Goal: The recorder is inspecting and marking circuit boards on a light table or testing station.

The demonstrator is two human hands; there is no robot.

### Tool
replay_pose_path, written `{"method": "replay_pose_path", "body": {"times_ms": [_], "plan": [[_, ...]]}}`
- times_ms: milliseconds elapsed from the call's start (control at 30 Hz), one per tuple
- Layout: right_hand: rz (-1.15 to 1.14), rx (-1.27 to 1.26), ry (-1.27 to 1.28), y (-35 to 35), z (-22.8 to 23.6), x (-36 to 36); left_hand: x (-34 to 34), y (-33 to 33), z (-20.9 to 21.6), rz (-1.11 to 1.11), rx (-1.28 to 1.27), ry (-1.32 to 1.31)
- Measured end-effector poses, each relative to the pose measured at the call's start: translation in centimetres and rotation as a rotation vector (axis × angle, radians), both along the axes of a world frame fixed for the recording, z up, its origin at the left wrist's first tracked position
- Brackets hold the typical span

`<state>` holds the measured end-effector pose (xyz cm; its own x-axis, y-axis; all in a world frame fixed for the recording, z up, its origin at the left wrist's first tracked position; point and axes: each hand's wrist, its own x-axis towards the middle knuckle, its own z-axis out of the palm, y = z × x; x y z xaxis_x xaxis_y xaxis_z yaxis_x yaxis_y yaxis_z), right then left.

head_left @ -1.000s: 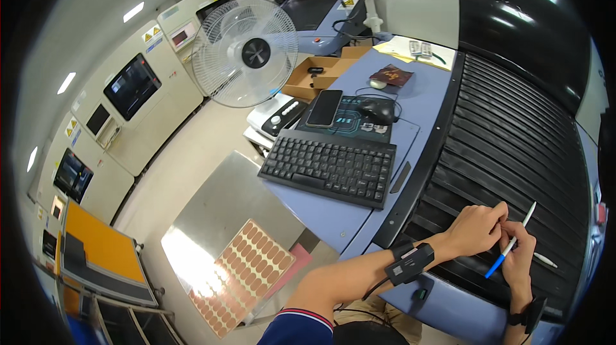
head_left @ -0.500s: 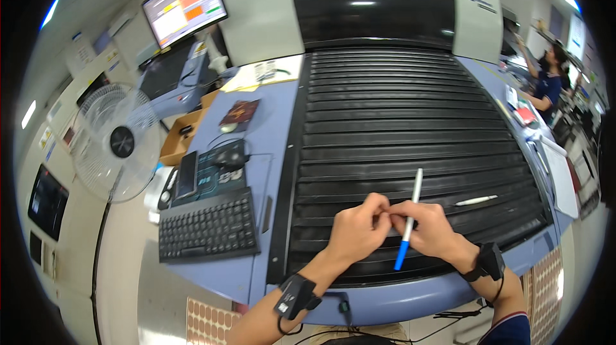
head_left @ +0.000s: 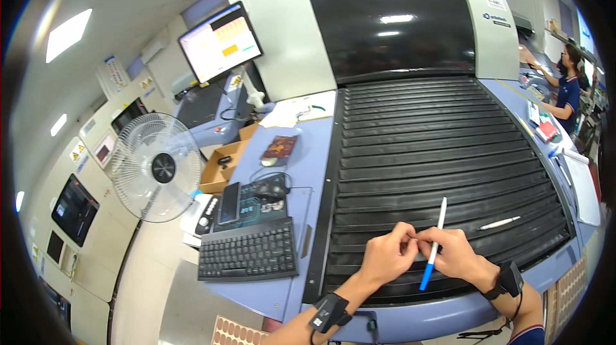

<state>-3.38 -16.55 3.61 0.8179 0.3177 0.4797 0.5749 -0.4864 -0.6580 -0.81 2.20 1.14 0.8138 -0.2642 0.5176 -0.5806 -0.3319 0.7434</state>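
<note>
Black ribbed cover (head_left: 443,152) fills the middle of this room, blue tabletop (head_left: 319,152) with a keyboard (head_left: 249,250) left of it. Right hand (head_left: 452,254) grips a blue-ended pen (head_left: 435,245) over the ribs; left hand (head_left: 388,254) is pinched close beside it, can't tell on what. White pen (head_left: 500,223) lies farther right.

Head camera: on the person's head, above the near edge of the worktop (head_left: 276,297).
Facing: forward and down, over the ribbed black bed (head_left: 423,152) to the dark hood (head_left: 391,47) behind it.
Nearness: close on the left hand (head_left: 388,255) and right hand (head_left: 452,254).
Fisheye breadth: from the fan (head_left: 163,168) at left to a co-worker (head_left: 568,95) beyond the worktop's right edge.
</note>
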Motion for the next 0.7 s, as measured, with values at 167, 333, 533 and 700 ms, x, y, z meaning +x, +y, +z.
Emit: {"method": "replay_pose_path", "body": {"times_ms": [167,333,533,700], "plan": [[-0.01,-0.016,0.021,-0.5,0.1,-0.3,-0.1,-0.5,0.1,-0.019,0.03,-0.029],[0.024,-0.036,0.035,0.3,0.1,0.2,-0.2,0.4,0.2,0.013,0.047,-0.001],[-0.072,-0.05,0.037,0.8,0.5,0.5,0.9,0.1,-0.3,-0.002,-0.03,-0.07],[-0.079,-0.047,0.047,-0.7,-0.6,0.7,1.2,-0.5,0.3,-0.031,-0.074,-0.097]]}}
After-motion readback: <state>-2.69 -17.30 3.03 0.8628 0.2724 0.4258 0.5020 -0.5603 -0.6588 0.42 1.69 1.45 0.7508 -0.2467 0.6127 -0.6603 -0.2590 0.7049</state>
